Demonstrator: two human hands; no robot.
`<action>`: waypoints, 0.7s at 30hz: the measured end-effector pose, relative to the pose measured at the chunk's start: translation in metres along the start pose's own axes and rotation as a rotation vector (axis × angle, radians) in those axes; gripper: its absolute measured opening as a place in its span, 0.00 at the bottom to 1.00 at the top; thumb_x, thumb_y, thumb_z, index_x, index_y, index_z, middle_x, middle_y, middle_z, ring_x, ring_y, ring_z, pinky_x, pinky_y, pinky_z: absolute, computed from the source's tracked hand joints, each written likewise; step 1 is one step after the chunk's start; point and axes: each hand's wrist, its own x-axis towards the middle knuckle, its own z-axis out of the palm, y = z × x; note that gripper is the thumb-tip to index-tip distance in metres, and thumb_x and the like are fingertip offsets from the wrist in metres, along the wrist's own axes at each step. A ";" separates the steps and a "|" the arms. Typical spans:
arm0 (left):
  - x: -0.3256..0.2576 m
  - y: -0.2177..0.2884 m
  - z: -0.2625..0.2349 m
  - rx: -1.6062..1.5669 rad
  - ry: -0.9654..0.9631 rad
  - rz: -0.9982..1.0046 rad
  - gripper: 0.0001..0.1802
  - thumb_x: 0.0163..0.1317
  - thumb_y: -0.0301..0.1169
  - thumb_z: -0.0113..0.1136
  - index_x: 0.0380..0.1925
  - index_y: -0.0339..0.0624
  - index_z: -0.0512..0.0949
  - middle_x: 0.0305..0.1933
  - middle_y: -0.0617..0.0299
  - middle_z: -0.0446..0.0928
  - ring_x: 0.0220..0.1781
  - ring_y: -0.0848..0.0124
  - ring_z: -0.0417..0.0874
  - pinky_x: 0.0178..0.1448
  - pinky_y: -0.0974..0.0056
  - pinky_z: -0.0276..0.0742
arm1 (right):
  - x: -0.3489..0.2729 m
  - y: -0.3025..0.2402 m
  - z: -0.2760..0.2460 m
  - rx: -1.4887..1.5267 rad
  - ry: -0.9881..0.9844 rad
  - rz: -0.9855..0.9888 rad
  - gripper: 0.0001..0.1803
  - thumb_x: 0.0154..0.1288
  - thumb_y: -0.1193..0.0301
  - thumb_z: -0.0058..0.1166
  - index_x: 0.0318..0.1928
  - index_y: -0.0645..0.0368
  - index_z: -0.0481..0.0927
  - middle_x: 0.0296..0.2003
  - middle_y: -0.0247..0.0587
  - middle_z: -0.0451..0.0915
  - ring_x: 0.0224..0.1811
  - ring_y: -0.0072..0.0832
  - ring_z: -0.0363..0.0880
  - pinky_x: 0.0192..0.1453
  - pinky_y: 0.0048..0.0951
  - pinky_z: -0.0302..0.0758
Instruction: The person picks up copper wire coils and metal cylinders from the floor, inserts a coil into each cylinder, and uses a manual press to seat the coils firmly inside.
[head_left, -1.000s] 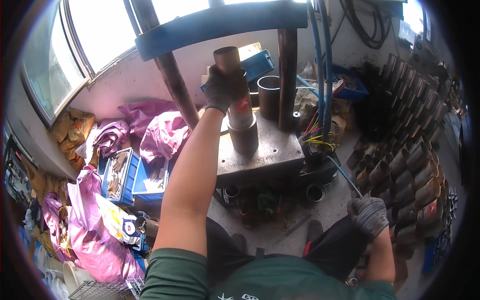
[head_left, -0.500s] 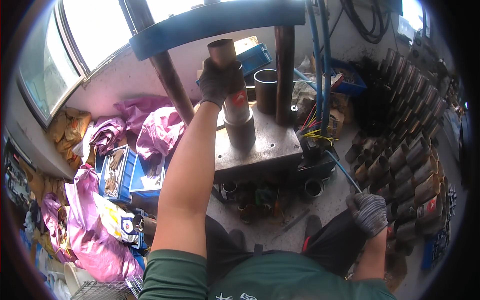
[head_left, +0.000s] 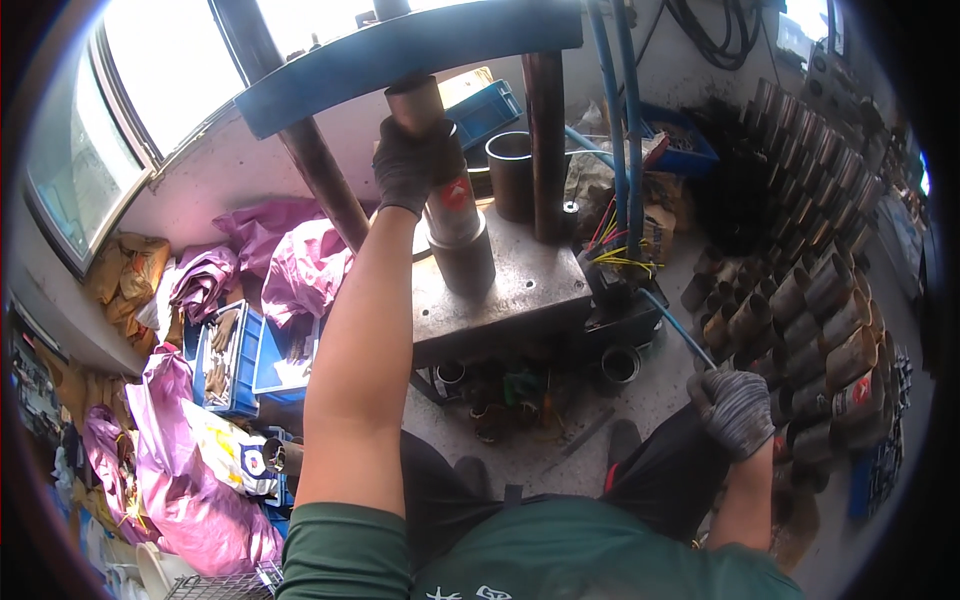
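Your gloved left hand [head_left: 408, 160] is wrapped around the metal tube [head_left: 435, 150], standing upright on the steel press plate [head_left: 520, 290], far centre. Your gloved right hand [head_left: 735, 410] hangs near right, fingers curled loosely, beside stacked pipes [head_left: 820, 300].

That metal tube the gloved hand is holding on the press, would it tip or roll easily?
The metal tube looks stiff and probably heavy. Standing tall on the wider sleeve, it could tip if the left hand let go. On its side, it would likely roll.
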 end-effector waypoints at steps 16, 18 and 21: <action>-0.001 0.002 0.000 0.063 -0.010 0.020 0.38 0.53 0.54 0.74 0.52 0.34 0.75 0.47 0.40 0.86 0.54 0.45 0.89 0.59 0.50 0.83 | 0.001 0.003 0.002 0.019 0.022 -0.007 0.17 0.66 0.59 0.61 0.28 0.60 0.82 0.27 0.52 0.82 0.34 0.51 0.84 0.42 0.49 0.79; -0.004 0.004 -0.002 0.094 -0.006 0.023 0.39 0.53 0.54 0.74 0.52 0.33 0.75 0.47 0.40 0.86 0.53 0.46 0.89 0.58 0.50 0.84 | 0.001 0.002 0.000 0.026 0.016 -0.004 0.17 0.66 0.59 0.61 0.28 0.60 0.82 0.27 0.52 0.82 0.34 0.51 0.84 0.42 0.49 0.79; -0.015 0.014 -0.005 0.108 -0.007 0.017 0.39 0.53 0.55 0.74 0.51 0.33 0.74 0.46 0.41 0.86 0.52 0.47 0.89 0.58 0.50 0.84 | 0.001 0.002 0.000 0.026 0.021 -0.010 0.17 0.66 0.59 0.60 0.28 0.60 0.82 0.27 0.52 0.82 0.34 0.50 0.84 0.42 0.49 0.79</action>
